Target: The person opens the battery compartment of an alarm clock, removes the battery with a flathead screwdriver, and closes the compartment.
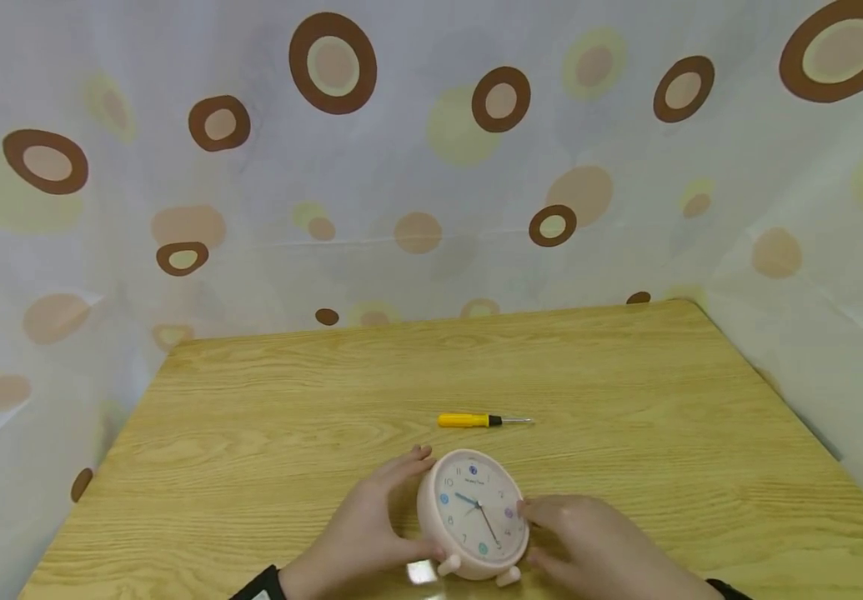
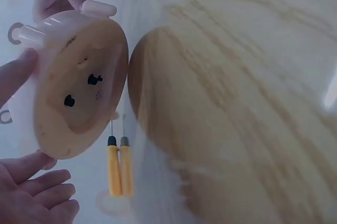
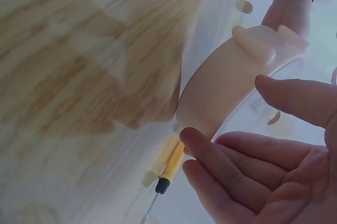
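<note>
Clock [image 2: 79, 82] back knobs only in left-wrist view

Two bare hands, left [image 1: 367, 525], right [image 1: 589, 542]; black bands at both wrists.
</note>
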Demonstrator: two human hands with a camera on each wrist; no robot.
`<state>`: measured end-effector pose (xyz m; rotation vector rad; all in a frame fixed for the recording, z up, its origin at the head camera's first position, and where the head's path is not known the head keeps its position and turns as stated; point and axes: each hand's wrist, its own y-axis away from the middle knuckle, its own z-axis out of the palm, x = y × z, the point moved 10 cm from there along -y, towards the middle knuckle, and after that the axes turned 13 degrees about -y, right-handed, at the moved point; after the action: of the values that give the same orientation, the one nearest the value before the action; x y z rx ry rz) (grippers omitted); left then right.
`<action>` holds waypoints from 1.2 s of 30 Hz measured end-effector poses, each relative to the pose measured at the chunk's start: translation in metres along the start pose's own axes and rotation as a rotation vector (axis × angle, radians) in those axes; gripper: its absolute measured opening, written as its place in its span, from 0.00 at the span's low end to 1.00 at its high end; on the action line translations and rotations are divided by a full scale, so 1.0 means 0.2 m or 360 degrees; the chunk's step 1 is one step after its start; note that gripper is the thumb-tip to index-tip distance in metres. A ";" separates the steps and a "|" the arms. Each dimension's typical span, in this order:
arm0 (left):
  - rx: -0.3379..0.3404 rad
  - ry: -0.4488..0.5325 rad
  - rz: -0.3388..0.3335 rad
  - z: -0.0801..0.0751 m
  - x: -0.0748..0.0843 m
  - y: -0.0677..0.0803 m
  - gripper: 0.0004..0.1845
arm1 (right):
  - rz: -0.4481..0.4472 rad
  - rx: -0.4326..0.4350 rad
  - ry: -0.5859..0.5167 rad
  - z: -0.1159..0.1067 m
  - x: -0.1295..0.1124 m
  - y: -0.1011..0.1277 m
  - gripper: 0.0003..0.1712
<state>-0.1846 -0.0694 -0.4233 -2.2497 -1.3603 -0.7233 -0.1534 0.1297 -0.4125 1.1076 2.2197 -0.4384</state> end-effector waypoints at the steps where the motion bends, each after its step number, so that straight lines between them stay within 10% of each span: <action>1: 0.0010 0.0017 0.0011 -0.01 0.00 0.00 0.52 | -0.0028 0.0009 -0.0024 0.00 -0.01 0.00 0.20; 11: 0.0101 0.0254 0.0261 -0.01 0.07 -0.02 0.48 | -0.0159 0.0007 -0.0150 0.02 -0.03 -0.01 0.16; 19: -0.0016 0.0524 0.0268 0.05 0.10 -0.06 0.46 | -0.0116 -0.0027 -0.0226 0.03 -0.01 0.00 0.17; 36: -0.0080 0.0459 0.0256 0.06 0.19 -0.10 0.48 | -0.0043 -0.0054 0.0060 0.05 0.00 -0.01 0.25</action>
<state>-0.1846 -0.0279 -0.4073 -2.1602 -1.0243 -0.9890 -0.1501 0.1230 -0.4199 1.0775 2.2688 -0.3929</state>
